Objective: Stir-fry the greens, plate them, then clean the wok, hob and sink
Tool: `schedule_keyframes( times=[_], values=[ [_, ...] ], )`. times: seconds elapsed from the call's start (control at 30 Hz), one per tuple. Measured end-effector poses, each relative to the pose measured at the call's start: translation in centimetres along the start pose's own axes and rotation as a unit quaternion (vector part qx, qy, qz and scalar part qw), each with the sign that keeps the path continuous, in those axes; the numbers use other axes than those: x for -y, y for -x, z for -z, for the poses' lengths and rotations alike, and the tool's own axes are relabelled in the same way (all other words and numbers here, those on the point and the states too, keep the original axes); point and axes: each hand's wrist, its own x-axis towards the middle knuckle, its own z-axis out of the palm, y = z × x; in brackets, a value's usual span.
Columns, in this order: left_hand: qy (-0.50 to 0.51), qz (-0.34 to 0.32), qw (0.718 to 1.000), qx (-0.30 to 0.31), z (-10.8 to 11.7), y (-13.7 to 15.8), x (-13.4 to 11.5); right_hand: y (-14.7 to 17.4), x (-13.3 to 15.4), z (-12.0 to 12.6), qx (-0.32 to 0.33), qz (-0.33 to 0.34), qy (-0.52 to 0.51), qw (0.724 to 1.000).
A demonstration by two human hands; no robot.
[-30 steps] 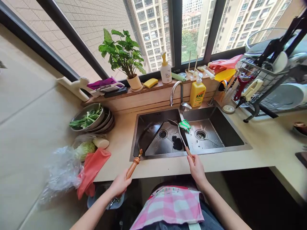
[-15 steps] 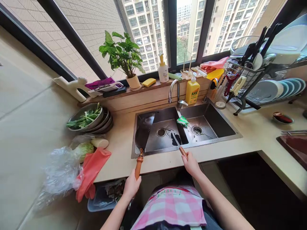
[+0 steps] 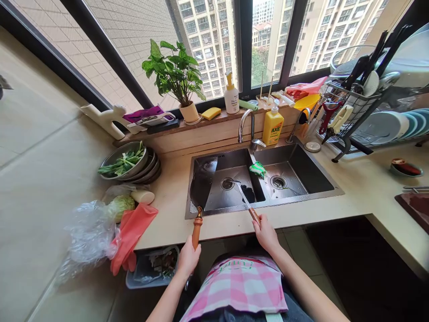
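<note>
My left hand (image 3: 189, 256) is closed around the wooden handle of a dark wok (image 3: 202, 185), which stands tilted in the left part of the double sink (image 3: 268, 203). In my right hand (image 3: 266, 233) is the wooden handle of a metal spatula (image 3: 244, 195). Its thin shaft reaches over the left basin, with the head near the drain and seen almost edge-on. A dark patch lies beside the shaft on the basin floor. On the divider between the basins rests a green and white cloth (image 3: 257, 169).
Behind the sink stand the faucet (image 3: 252, 134) and a yellow soap bottle (image 3: 273, 126). Stacked pans with leafy greens (image 3: 124, 163), red rubber gloves (image 3: 134, 230) and a plastic bag (image 3: 90, 228) are at the left. A dish rack (image 3: 355, 112) holds plates and utensils at the right.
The spatula's head has swung left and away from me, towards the left drain. My left hand stays on the wok handle. The whole view has shifted slightly.
</note>
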Motion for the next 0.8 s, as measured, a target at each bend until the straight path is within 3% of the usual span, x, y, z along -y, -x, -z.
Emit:
schedule_keyframes(
  times=[0.33, 0.47, 0.57, 0.67, 0.8],
  values=[
    [0.086, 0.034, 0.996, 0.008, -0.2, 0.3, -1.0, -0.5, -0.8, -0.7, 0.002, 0.002, -0.011, 1.0],
    [0.123, 0.044, 0.991, 0.018, -0.3, 0.3, -1.2, -0.5, -0.8, -1.0, -0.015, 0.018, -0.069, 0.997],
    [0.119, 0.033, 0.992, 0.009, -0.5, 0.2, -0.8, 0.3, 0.1, 0.2, -0.067, 0.061, -0.167, 0.982],
    [0.092, 0.016, 0.996, -0.008, -1.0, 0.1, -0.4, 1.5, 1.6, 2.3, -0.13, 0.142, -0.256, 0.947],
    [0.059, 0.013, 0.998, -0.02, -1.8, -0.1, 0.0, 1.6, 2.9, 3.7, -0.139, 0.22, -0.275, 0.925]
  ],
)
